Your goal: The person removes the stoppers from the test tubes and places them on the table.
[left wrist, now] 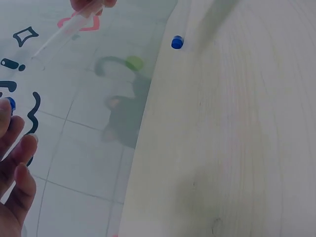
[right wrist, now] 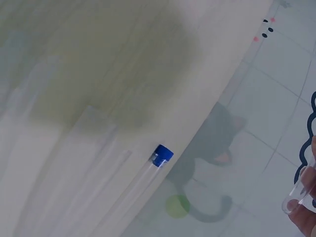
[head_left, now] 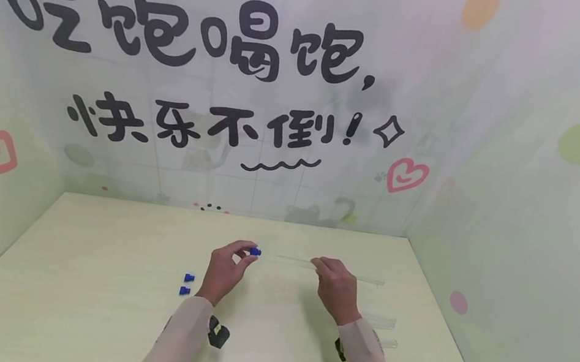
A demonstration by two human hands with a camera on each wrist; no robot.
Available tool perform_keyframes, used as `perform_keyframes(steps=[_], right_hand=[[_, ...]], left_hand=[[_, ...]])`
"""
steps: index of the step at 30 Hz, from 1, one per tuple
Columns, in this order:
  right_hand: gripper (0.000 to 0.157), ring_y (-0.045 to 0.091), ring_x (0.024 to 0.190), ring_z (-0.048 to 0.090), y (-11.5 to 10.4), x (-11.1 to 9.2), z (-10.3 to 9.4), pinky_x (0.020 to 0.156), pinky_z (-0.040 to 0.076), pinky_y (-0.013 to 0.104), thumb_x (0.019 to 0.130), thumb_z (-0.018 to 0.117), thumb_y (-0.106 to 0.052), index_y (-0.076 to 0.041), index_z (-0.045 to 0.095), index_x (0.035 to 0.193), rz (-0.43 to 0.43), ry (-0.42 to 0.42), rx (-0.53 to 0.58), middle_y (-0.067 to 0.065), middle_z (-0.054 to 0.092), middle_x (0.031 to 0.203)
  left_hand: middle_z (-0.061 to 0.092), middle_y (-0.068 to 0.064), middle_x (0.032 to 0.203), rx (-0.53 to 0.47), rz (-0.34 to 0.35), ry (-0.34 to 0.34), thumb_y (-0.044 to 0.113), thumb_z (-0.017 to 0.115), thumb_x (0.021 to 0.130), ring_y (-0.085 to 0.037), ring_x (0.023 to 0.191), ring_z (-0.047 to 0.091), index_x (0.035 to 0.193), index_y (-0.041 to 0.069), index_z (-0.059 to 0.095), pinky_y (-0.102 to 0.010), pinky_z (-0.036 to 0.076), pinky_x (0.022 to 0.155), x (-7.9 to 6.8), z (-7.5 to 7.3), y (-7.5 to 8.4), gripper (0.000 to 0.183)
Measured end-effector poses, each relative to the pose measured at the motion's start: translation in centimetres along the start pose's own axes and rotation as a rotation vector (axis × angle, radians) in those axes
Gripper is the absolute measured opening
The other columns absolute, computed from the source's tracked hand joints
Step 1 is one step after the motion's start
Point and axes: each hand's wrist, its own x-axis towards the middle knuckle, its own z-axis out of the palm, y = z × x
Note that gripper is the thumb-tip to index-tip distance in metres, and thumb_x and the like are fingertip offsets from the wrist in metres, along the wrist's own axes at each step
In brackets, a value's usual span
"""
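Note:
Between thumb and fingers my left hand (head_left: 224, 271) pinches a blue stopper (head_left: 254, 252), its narrow end pointing right. The same stopper (left wrist: 11, 104) is partly hidden by the fingers in the left wrist view. My right hand (head_left: 339, 287) grips a clear test tube (head_left: 292, 259) that points left toward the stopper, with a gap between them. At the right edge of the right wrist view, the tube's rounded end (right wrist: 291, 205) shows among the fingers. Both hands are raised over the table's far half.
Two loose blue stoppers (head_left: 187, 285) lie left of my left forearm. A tube with a blue stopper (right wrist: 162, 155) in its end lies near the table's back edge. More clear tubes (head_left: 384, 323) lie beside my right forearm. Printed walls enclose the pale table (head_left: 80, 325).

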Motion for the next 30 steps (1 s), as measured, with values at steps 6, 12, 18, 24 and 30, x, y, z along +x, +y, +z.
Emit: perform_keyframes(steps=[6,12,18,24,30], right_hand=[[0.029,0.02,0.076,0.068,1.5,-1.4,-0.3,0.051,0.053,0.03,0.068,0.078,0.006,-0.012,0.071,0.089,0.043,-0.022,-0.023,0.002,0.071,0.085],[0.033,0.021,0.076,0.068,3.0,-2.9,-0.7,0.049,0.052,0.031,0.066,0.079,0.007,-0.012,0.071,0.091,0.095,-0.09,-0.055,0.004,0.072,0.086],[0.033,0.024,0.078,0.068,4.3,-3.9,-1.3,0.05,0.053,0.033,0.065,0.078,0.01,-0.009,0.071,0.091,0.15,-0.142,-0.068,0.007,0.072,0.087],[0.034,0.024,0.078,0.067,5.4,-4.9,-1.8,0.051,0.053,0.034,0.064,0.077,0.011,-0.011,0.07,0.09,0.193,-0.189,-0.062,0.006,0.071,0.086],[0.033,0.025,0.082,0.067,6.4,-6.3,-2.1,0.052,0.052,0.035,0.067,0.075,0.01,-0.012,0.07,0.091,0.27,-0.271,-0.073,0.007,0.072,0.09]], left_hand=[[0.073,-0.005,0.096,0.041,-0.014,0.006,0.009,0.072,0.083,-0.016,0.079,0.062,0.107,0.009,0.069,-0.019,0.042,0.064,0.1,-1.2,-1.4,0.024],[0.073,-0.006,0.09,0.11,-0.01,0.015,0.009,0.073,0.082,-0.018,0.075,0.063,0.104,0.009,0.069,-0.021,0.04,0.059,0.3,-2.9,-3.4,0.022],[0.073,-0.007,0.094,0.184,-0.064,-0.023,0.011,0.072,0.084,-0.019,0.078,0.065,0.105,0.01,0.069,-0.029,0.046,0.066,0.4,-4.5,-5.1,0.022],[0.069,-0.01,0.103,0.243,-0.099,-0.066,0.015,0.07,0.085,-0.02,0.082,0.062,0.108,0.009,0.067,-0.032,0.046,0.068,0.3,-5.8,-6.6,0.024],[0.065,-0.01,0.104,0.283,-0.113,-0.093,0.014,0.07,0.085,-0.021,0.084,0.056,0.108,0.007,0.066,-0.03,0.043,0.067,0.2,-7.2,-8.1,0.024]])
